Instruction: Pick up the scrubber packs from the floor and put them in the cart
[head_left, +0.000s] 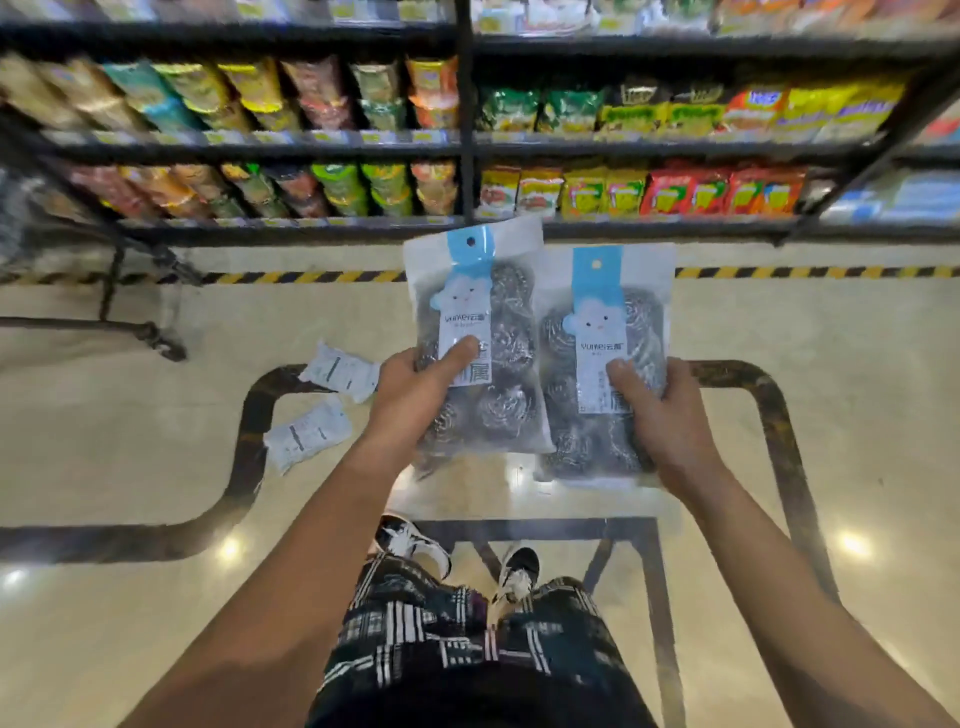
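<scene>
Left hand (415, 384) gripping one scrubber pack (475, 332), thumb curled over the label, right hand (660, 410) gripping a second pack (605, 358) likewise, both lifted off the floor (156, 467) side by side. Probably light, crinkly and slick, steel coils springy inside, so best pinched low across the card. Two more packs (322, 402) down left; cart (31, 223) far left.

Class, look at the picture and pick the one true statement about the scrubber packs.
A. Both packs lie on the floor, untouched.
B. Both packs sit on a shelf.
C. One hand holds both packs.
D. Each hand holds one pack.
D: the left hand grips the left scrubber pack and the right hand grips the right scrubber pack, both held up above the floor.
</scene>
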